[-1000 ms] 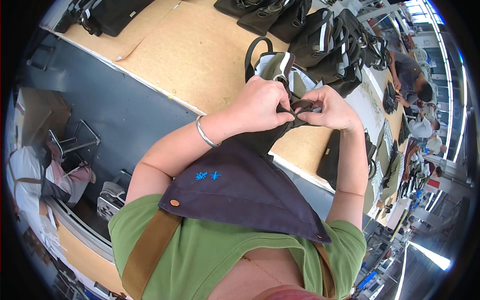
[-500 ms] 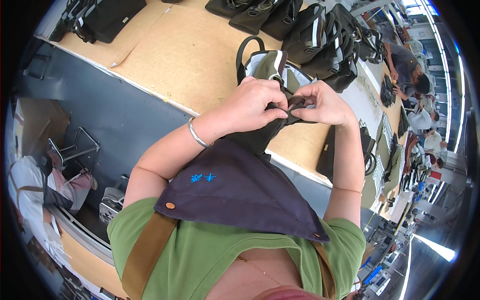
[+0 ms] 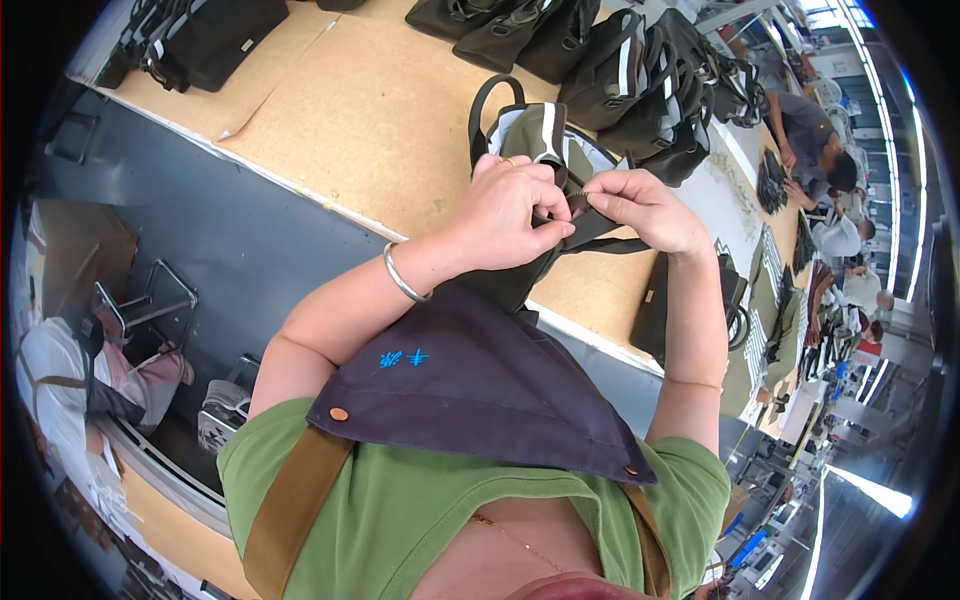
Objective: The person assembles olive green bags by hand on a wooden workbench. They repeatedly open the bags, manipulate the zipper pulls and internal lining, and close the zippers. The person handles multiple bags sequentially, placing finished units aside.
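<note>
A dark olive handbag (image 3: 529,133) with a looped handle, pale lining and a white stripe stands at the table's edge in front of me. My left hand (image 3: 508,218) is closed, thumb and fingers pinching the bag's dark edge near the opening. Opposite it, my right hand (image 3: 655,212) pinches the end of a dark zipper (image 3: 579,204), whose teeth show between the two hands. A dark strap (image 3: 612,244) sticks out below the right fingers. My left hand and wrist cover part of the bag's near side.
Several finished dark bags (image 3: 607,85) crowd the table (image 3: 370,120) at the far right, and more bags (image 3: 215,45) lie far left. One dark bag (image 3: 655,305) rests by my right forearm. Co-workers (image 3: 815,140) sit along the right; another person (image 3: 60,365) is at lower left.
My right hand has turned slightly and drawn a little away from the left, so more zipper and strap show between them. The left hand stays pinched at nearly the same place.
</note>
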A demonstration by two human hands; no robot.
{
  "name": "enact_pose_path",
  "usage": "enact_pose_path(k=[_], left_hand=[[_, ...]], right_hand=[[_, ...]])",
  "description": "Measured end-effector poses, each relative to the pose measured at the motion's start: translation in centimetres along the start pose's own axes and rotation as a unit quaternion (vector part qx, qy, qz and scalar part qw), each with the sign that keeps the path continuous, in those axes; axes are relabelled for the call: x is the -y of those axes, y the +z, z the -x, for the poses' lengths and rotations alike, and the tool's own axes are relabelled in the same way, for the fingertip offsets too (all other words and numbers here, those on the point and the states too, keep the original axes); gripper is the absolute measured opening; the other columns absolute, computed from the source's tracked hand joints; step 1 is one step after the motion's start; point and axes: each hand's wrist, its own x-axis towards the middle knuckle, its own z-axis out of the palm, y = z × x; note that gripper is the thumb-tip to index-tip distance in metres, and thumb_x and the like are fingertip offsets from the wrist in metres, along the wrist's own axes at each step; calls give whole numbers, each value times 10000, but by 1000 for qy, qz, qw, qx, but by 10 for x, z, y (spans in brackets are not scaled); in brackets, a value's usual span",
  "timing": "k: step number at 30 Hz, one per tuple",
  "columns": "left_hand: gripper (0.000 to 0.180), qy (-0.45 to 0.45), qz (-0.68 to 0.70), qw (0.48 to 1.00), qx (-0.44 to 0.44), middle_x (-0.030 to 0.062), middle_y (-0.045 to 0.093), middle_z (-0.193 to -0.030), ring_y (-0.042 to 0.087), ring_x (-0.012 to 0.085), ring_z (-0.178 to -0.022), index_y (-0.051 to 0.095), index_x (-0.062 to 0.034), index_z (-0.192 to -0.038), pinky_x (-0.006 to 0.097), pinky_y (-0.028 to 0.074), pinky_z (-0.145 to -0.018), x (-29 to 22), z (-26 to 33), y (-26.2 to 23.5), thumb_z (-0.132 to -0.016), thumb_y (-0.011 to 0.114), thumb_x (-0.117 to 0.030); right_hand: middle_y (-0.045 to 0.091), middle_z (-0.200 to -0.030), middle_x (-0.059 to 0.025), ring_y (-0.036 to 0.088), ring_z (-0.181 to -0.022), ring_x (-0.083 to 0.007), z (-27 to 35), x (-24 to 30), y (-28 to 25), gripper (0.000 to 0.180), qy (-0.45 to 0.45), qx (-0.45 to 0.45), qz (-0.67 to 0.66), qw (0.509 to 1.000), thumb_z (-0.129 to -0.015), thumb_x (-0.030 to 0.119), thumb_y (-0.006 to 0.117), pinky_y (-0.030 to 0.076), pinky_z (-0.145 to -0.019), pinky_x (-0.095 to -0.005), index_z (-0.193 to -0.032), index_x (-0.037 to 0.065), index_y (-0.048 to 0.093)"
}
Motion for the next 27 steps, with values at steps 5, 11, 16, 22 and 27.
enact_pose_path(k=[5, 11, 16, 22, 27], left_hand=[[200, 81, 13, 992, -95, -4, 611, -810, 510, 154, -697, 683, -114, -959, 324, 388, -729, 1, -8, -13, -817, 728, -249], [238, -30, 129, 984, 120, 55, 647, -877, 515, 119, -651, 653, -37, -1047, 269, 411, -572, 1, -28, -28, -898, 671, -222], [149, 54, 94, 989, 104, 70, 581, -808, 546, 151, -692, 671, 1, -936, 303, 432, -611, 6, -32, -25, -890, 656, -140], [100, 142, 15, 985, 94, 83, 552, -817, 531, 250, -829, 668, -4, -902, 368, 436, -745, 2, -39, -30, -846, 654, -86], [95, 182, -49, 976, 107, 104, 565, -845, 563, 296, -859, 685, -24, -880, 403, 449, -782, -9, -46, -36, -839, 631, -91]], right_hand=[[537, -787, 36, 454, -723, -55, 5, -2, 6, 148, -46, -68, 73, 994, -964, 130, 570, 388, -639, -225, -995, 7, 645], [554, -879, -7, 513, -720, -69, 15, 9, 19, 78, 17, -161, 61, 985, -923, 97, 616, 398, -570, -216, -906, 21, 606], [553, -1025, -75, 590, -789, -119, 22, 7, 28, 100, -71, -189, 85, 976, -867, 43, 670, 490, -629, -235, -883, -3, 583], [559, -1000, -88, 618, -800, -145, 21, 2, 30, 113, -109, -205, 103, 967, -842, 31, 693, 526, -670, -254, -886, -26, 606], [573, -929, -64, 646, -765, -132, 23, 2, 33, 115, -94, -226, 104, 964, -836, 39, 711, 520, -661, -249, -863, -27, 621]])
